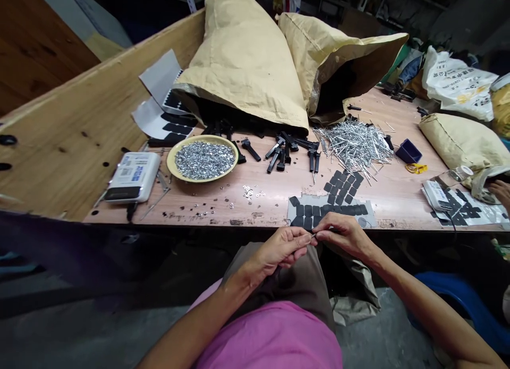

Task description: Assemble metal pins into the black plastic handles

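Observation:
My left hand (pixel 285 247) and my right hand (pixel 343 233) meet fingertip to fingertip just off the table's front edge, above my lap. Both are closed in a pinch around something small and thin, mostly hidden by the fingers; its kind cannot be made out. Right behind them lies a pale backing sheet (pixel 371 216) bearing rows of black pads (pixel 313 211). Farther back is a heap of thin metal pins (pixel 354 146). To its left lie several black plastic parts (pixel 283 152), some with pins in them. A yellow bowl (pixel 172 170) holds many small metal pieces (pixel 205 161).
Two large paper sacks (pixel 247 56) lie open-mouthed at the back. A white device (pixel 133 178) sits at left by the wooden side board (pixel 79 135). At right are a dark blue box (pixel 408 151), a bottle (pixel 458 174) and another person's hand (pixel 501 192).

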A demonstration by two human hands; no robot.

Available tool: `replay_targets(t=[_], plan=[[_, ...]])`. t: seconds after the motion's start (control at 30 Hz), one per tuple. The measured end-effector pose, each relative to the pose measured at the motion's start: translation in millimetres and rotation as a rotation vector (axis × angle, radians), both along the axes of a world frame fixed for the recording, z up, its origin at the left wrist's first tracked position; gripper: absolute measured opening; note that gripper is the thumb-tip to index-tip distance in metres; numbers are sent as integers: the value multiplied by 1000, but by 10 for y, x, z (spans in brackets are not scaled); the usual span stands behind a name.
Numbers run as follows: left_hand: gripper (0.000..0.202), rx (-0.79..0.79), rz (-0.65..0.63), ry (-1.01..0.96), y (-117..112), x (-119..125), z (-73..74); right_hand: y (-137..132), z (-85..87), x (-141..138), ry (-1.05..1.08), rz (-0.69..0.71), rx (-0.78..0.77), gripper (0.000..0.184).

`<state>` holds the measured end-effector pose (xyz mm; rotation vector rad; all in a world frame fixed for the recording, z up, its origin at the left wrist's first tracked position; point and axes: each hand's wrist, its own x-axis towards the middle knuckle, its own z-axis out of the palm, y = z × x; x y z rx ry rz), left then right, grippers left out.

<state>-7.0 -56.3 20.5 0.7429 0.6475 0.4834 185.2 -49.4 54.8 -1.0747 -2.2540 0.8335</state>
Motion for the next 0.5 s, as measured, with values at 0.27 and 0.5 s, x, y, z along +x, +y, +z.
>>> replay_targets(t=[0.27, 0.5], plan=[[50, -28, -2, 13, 2, 3, -38, -27, -22, -29, 12, 29, 20, 27], [49, 13, -13, 10, 9, 23, -23, -27, -25, -9, 1, -30, 40, 30]])
